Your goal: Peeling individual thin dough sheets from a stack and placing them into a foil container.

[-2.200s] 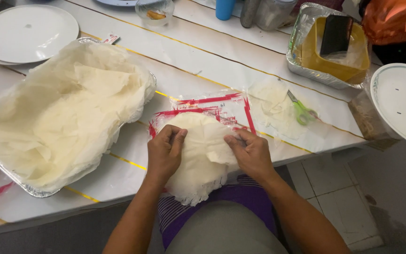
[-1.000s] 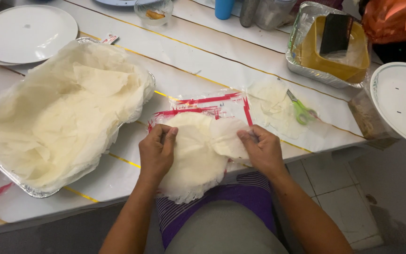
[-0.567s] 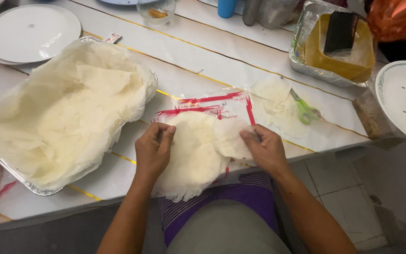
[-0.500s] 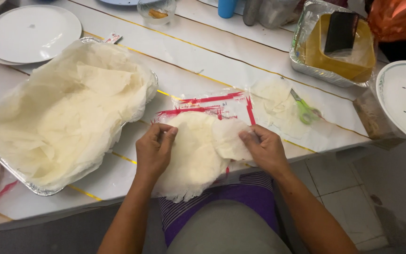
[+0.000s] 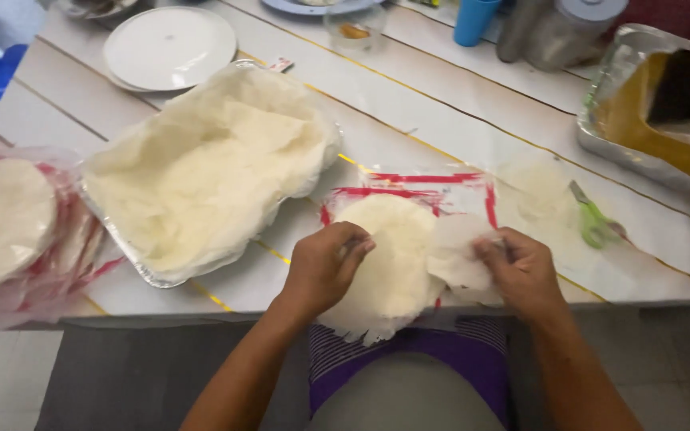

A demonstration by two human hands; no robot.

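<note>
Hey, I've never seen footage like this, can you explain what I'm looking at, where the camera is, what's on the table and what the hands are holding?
The camera sits on a person's head, looking down at their own bare hands. The left hand and right hand each grip the stack of thin round pale sheets, peeling one off at the table edge. Left of them sits a foil tray lined with sheets and a bag of more rounds. Green scissors lie to the right; a white plate sits farther back.

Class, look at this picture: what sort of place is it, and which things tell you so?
Probably a home kitchen or dining table used for food preparation: a foil tray lined with thin pastry sheets, a white plate, and both hands working a stack of round wrappers.
</note>
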